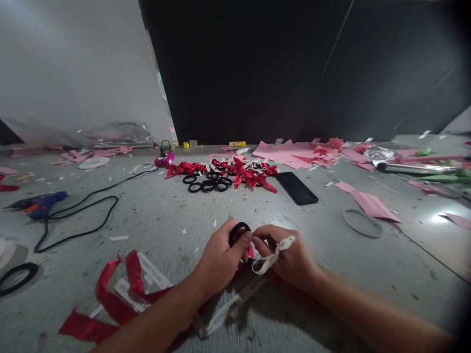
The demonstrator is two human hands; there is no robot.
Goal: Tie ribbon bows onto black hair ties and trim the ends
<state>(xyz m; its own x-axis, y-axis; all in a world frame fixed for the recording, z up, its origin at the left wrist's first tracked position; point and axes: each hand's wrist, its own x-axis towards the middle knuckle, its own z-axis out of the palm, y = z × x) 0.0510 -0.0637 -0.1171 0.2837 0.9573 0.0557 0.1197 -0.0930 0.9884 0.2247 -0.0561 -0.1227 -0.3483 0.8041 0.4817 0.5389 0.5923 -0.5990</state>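
Dark red satin ribbon strips [106,296] lie nearest, at 8 o'clock from the hands, mixed with white ribbon printed in dark capitals [154,270]; left hand [221,255], near centre, grips a black, fabric-looking elastic ring [239,228] between thumb and fingers; right hand [290,260] bends in close beside it, fingertips drawn together, a looped off-white ribbon [285,243] across its fingers; cannot tell whether the pinch is closed on it; judged handling: ring very light, soft, springy, best taken by its band with the hole left free; ribbon limp, probably slippery, best pinched near its base; more black rings [208,185] and red ribbon bows [252,177] at 11 o'clock; black rectangular phone [297,188] at 1 o'clock; blue glue gun [44,205] at 9 o'clock.
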